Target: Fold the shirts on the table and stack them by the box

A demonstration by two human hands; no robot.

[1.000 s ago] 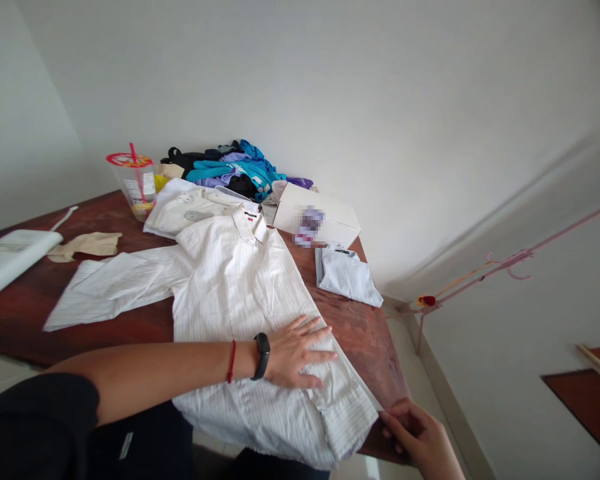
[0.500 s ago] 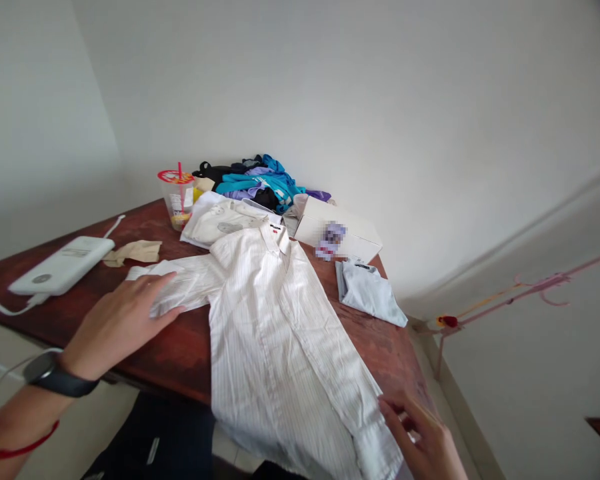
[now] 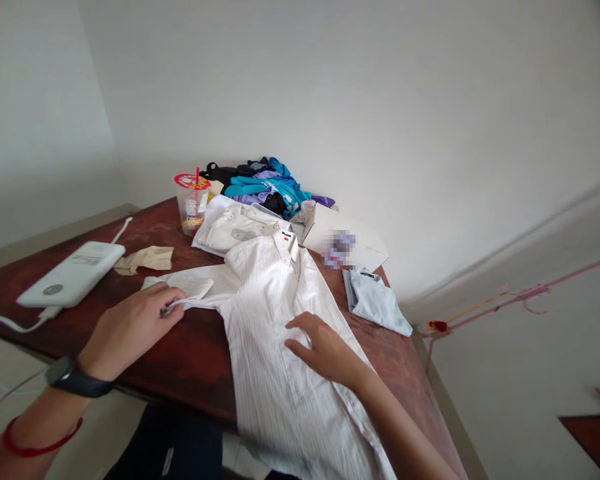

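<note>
A white striped button-up shirt lies spread over the dark red-brown table, collar toward the wall, its lower part hanging past the front edge. At the end of the sleeve on the left, my left hand pinches the cuff between thumb and fingers. My right hand is over the middle of the shirt, fingers apart, holding nothing; whether it touches the cloth I cannot tell. The sleeve on the right runs down along the shirt's side, partly hidden by my right forearm.
On the table are a white power bank with a cable, beige paper, a plastic cup with straw, folded white clothes, a clothes pile, a white box and a folded light-blue garment.
My left hand has closed on the cuff of the left-side sleeve. My right hand has left the right-side sleeve and moved up and left over the shirt's middle. The view has shifted slightly.
</note>
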